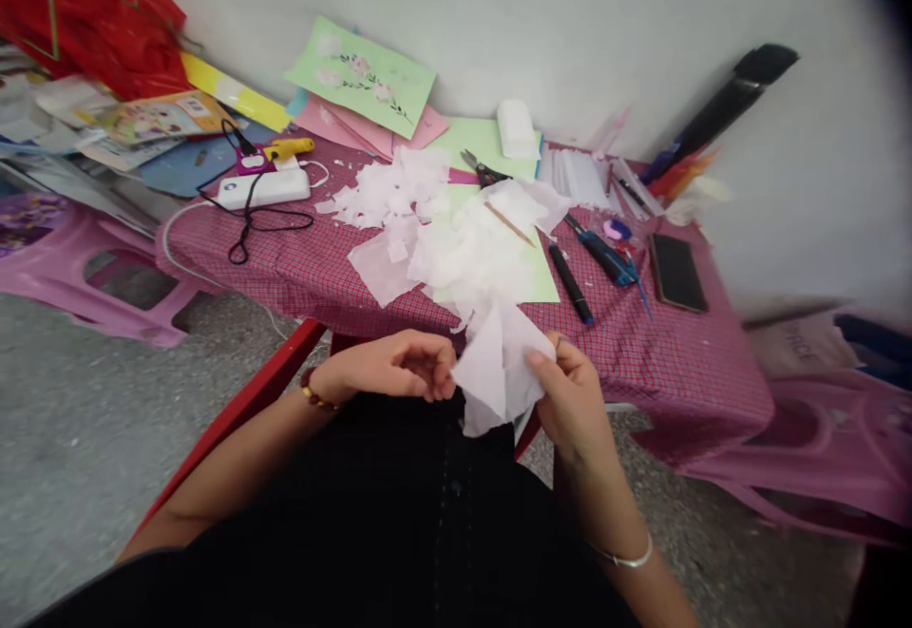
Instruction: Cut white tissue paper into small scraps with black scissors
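Note:
My right hand [574,390] pinches a folded sheet of thin white paper [491,371] between thumb and fingers, above the front edge of the table. Beside the paper's left edge, my left hand [399,367] is loosely curled, with a gap between thumb and index finger. Its fingertips are very near the paper; whether they touch it I cannot tell. Just beyond lies a loose heap of thin white paper pieces [470,253], partly over a light green sheet [546,276]. A thin brown stick [509,224] rests on the heap. Smaller torn or cut scraps [377,193] spread to the left.
On the red checked tablecloth [627,352] are scissors [481,170], a black pen [570,284], a blue-and-black tool [605,256] and a phone [676,272]. A white power strip [263,189] with cables lies left. A green flower-painted card [363,77] leans at the wall.

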`<control>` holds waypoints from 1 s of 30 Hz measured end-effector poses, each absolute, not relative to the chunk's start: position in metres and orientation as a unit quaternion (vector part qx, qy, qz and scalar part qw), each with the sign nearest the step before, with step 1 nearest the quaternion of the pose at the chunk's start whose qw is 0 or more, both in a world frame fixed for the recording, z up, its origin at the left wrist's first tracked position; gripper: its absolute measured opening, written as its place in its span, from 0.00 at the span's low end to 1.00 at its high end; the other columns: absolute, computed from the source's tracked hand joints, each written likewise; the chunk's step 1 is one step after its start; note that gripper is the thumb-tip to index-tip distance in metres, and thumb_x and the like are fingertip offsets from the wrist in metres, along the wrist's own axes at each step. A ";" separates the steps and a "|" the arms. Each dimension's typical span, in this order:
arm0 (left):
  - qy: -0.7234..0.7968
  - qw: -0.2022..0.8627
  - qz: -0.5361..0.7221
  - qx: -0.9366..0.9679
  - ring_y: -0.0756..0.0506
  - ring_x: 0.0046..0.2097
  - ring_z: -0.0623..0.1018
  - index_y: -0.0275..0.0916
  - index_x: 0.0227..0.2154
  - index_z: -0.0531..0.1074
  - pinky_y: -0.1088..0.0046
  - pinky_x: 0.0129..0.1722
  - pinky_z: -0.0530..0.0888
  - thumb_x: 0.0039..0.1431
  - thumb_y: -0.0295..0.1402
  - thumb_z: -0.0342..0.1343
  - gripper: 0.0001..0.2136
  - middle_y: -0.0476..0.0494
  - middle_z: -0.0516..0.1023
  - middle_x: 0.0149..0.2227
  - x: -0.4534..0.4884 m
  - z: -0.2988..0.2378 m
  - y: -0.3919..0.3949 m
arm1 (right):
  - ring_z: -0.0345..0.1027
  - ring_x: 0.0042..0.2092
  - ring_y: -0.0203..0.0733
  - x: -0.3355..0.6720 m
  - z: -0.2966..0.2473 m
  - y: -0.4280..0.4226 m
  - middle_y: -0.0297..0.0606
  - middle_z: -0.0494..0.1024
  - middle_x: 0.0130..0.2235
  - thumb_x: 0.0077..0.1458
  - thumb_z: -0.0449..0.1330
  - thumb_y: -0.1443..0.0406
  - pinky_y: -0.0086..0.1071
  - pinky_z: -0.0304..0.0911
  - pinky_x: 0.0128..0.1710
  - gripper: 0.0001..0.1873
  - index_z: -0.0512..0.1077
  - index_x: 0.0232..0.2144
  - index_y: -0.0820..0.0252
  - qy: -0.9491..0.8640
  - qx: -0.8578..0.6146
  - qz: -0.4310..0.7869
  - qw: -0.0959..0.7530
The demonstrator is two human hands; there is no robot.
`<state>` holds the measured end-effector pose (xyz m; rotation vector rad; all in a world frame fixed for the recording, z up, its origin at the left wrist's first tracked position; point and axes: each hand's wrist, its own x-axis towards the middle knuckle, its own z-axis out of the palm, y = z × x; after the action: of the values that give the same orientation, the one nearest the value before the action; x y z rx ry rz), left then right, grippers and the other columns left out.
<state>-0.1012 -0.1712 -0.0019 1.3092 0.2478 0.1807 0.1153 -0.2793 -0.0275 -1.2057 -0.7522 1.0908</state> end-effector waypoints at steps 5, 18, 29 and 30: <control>0.192 0.666 0.073 0.717 0.46 0.39 0.74 0.36 0.39 0.71 0.73 0.36 0.72 0.58 0.53 0.50 0.23 0.39 0.76 0.40 -0.091 0.021 -0.157 | 0.61 0.28 0.36 0.109 -0.010 -0.278 0.31 0.68 0.27 0.53 0.61 0.64 0.28 0.57 0.27 0.14 0.63 0.20 0.57 -0.461 -0.561 0.354 0.589; 0.273 0.518 0.231 0.777 0.54 0.24 0.56 0.38 0.17 0.53 0.76 0.23 0.53 0.55 0.32 0.48 0.14 0.54 0.55 0.20 -0.060 0.028 -0.166 | 0.65 0.31 0.39 0.109 -0.015 -0.274 0.32 0.70 0.31 0.52 0.64 0.59 0.30 0.62 0.30 0.09 0.69 0.31 0.56 -0.488 -0.536 0.441 0.529; 0.262 0.515 0.153 0.801 0.54 0.24 0.55 0.38 0.17 0.53 0.76 0.24 0.53 0.54 0.32 0.50 0.14 0.55 0.53 0.20 -0.076 0.019 -0.167 | 0.53 0.23 0.32 0.110 -0.028 -0.268 0.26 0.64 0.24 0.52 0.63 0.61 0.25 0.48 0.21 0.08 0.69 0.27 0.58 -0.340 -0.596 0.377 0.622; 0.278 0.499 0.139 0.809 0.54 0.24 0.57 0.37 0.17 0.56 0.76 0.24 0.54 0.54 0.33 0.51 0.13 0.55 0.55 0.20 -0.078 0.020 -0.166 | 0.54 0.23 0.32 0.110 -0.028 -0.269 0.26 0.64 0.24 0.52 0.63 0.61 0.25 0.49 0.22 0.08 0.69 0.27 0.58 -0.342 -0.595 0.374 0.624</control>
<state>-0.0775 -0.1662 0.0196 1.9586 0.6723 0.3352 0.1103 -0.2691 -0.0282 -1.3671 -0.7845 0.8578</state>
